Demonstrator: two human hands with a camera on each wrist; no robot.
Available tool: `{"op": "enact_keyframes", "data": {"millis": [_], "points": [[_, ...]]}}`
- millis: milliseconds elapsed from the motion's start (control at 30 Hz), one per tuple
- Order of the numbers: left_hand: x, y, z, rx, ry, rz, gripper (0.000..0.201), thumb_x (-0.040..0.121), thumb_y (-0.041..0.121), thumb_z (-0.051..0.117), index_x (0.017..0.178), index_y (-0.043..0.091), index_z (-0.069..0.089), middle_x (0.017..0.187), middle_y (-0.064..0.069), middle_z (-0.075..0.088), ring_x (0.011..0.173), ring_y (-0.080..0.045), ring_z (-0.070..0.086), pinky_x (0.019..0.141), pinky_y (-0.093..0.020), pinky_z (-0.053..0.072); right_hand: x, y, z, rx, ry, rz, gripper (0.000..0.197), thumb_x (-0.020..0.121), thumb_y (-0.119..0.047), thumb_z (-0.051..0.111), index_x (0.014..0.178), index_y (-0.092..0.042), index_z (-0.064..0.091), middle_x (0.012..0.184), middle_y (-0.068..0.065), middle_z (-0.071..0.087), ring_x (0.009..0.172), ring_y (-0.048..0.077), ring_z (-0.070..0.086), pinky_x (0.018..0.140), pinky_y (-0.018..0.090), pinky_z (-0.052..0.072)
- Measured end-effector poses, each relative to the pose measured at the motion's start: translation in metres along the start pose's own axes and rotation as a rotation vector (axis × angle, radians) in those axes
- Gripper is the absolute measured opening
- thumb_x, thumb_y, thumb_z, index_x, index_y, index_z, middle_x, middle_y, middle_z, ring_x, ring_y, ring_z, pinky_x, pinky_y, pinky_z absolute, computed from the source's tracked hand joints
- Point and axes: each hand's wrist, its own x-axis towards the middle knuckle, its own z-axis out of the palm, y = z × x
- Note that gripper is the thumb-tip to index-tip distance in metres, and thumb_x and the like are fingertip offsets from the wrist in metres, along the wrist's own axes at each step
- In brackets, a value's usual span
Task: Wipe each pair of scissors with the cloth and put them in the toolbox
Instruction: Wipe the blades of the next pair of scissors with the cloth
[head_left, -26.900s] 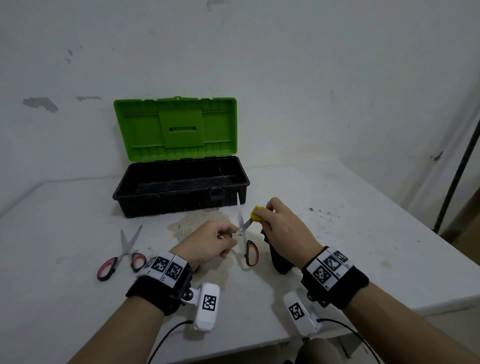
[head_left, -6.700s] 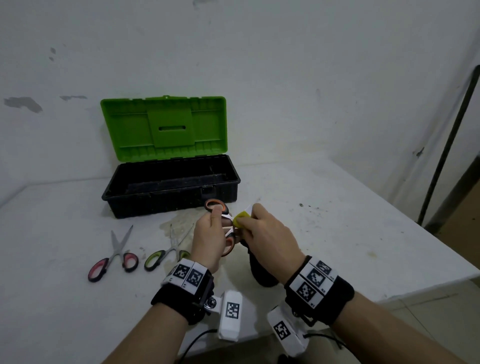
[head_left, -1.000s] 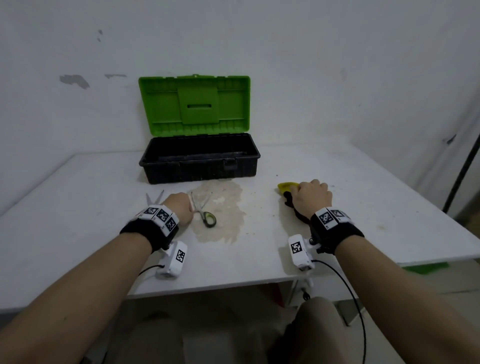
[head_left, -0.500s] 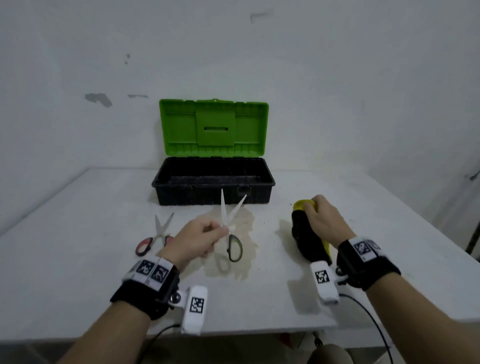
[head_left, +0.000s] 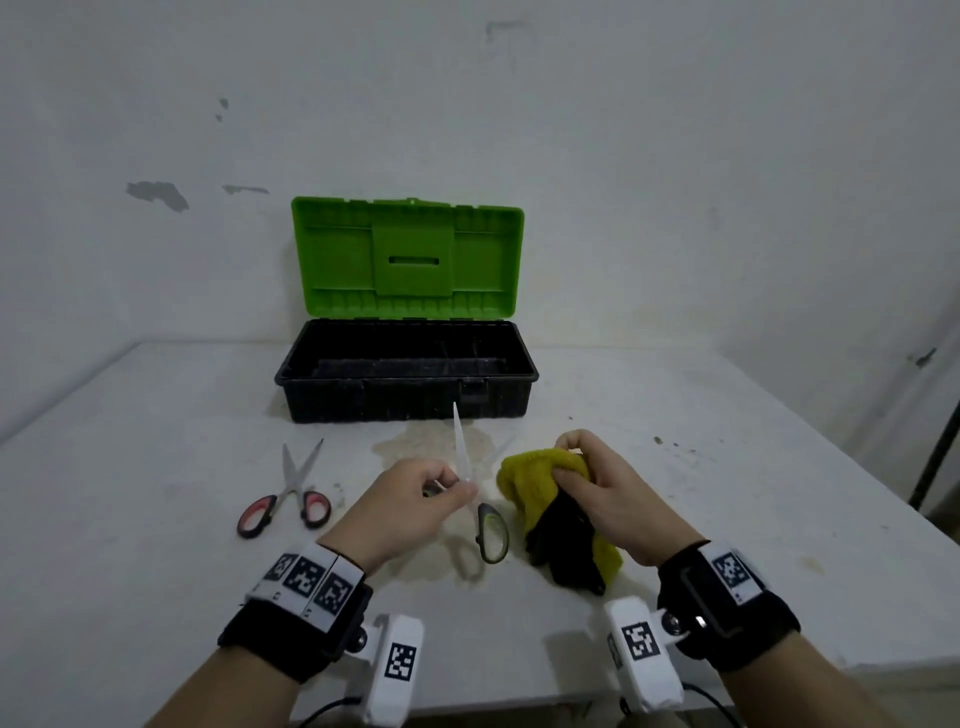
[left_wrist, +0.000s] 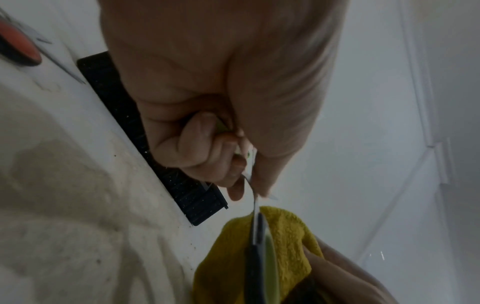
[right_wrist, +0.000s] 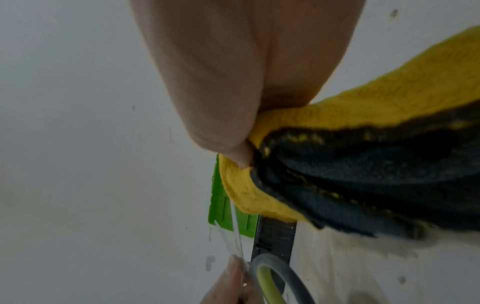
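Note:
My left hand (head_left: 415, 499) pinches green-handled scissors (head_left: 488, 530) near the pivot and holds them above the table with blades apart and pointing up; one handle loop (left_wrist: 259, 257) hangs down. My right hand (head_left: 597, 488) grips a yellow and black cloth (head_left: 540, 488) just right of the blades; the cloth (right_wrist: 363, 144) bunches under its fingers. Red-handled scissors (head_left: 285, 499) lie on the table at the left. The toolbox (head_left: 405, 374), black with an upright green lid, stands behind with its tray open.
A stained patch (head_left: 431, 447) marks the white table (head_left: 156, 519) in front of the toolbox. The wall is close behind it. The table's right edge (head_left: 831, 467) runs diagonally, with a dark pole beyond it.
My right hand has lifted the cloth off the table and brought it left, up beside the scissor blades. My left hand still holds the green-handled scissors aloft.

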Motion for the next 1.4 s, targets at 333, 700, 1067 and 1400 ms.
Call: {"op": "enact_keyframes", "data": {"millis": [333, 700, 1067, 1400], "points": [[0.007, 0.009, 0.012, 0.014, -0.007, 0.015, 0.030, 0.097, 0.042, 0.059, 0.078, 0.022, 0.072, 0.052, 0.024, 0.057, 0.051, -0.002, 0.048, 0.057, -0.025, 0.042, -0.004, -0.027, 0.007, -0.253, 0.086, -0.131, 0.007, 0.102, -0.027, 0.037, 0.100, -0.025, 0.044, 0.076, 0.002, 0.058, 0.063, 0.011, 0.052, 0.060, 0.028, 0.045], [0.014, 0.023, 0.043, -0.079, -0.059, 0.006, 0.030, 0.094, 0.047, 0.060, 0.074, 0.026, 0.071, 0.053, 0.014, 0.051, 0.052, -0.013, 0.044, 0.055, -0.029, 0.037, 0.005, -0.023, 0.004, -0.475, 0.214, -0.348, 0.022, 0.084, -0.008, 0.062, 0.096, -0.023, 0.053, 0.092, -0.008, 0.052, 0.076, 0.005, 0.049, 0.065, 0.016, 0.038], [0.017, 0.024, 0.052, -0.084, 0.021, 0.060, 0.030, 0.096, 0.040, 0.061, 0.070, 0.027, 0.069, 0.051, 0.018, 0.053, 0.053, -0.007, 0.046, 0.055, -0.028, 0.036, -0.004, -0.006, 0.004, -0.510, 0.234, -0.470, 0.026, 0.085, -0.024, 0.073, 0.110, -0.019, 0.069, 0.106, -0.002, 0.061, 0.091, 0.014, 0.059, 0.078, 0.026, 0.051], [0.014, 0.023, 0.046, 0.005, 0.052, 0.150, 0.029, 0.096, 0.037, 0.061, 0.071, 0.024, 0.067, 0.057, 0.018, 0.056, 0.054, -0.001, 0.048, 0.058, -0.025, 0.037, -0.001, -0.007, 0.012, -0.604, 0.210, -0.534, 0.022, 0.093, -0.019, 0.060, 0.113, -0.016, 0.068, 0.097, 0.004, 0.060, 0.079, 0.019, 0.059, 0.065, 0.036, 0.055]]}}
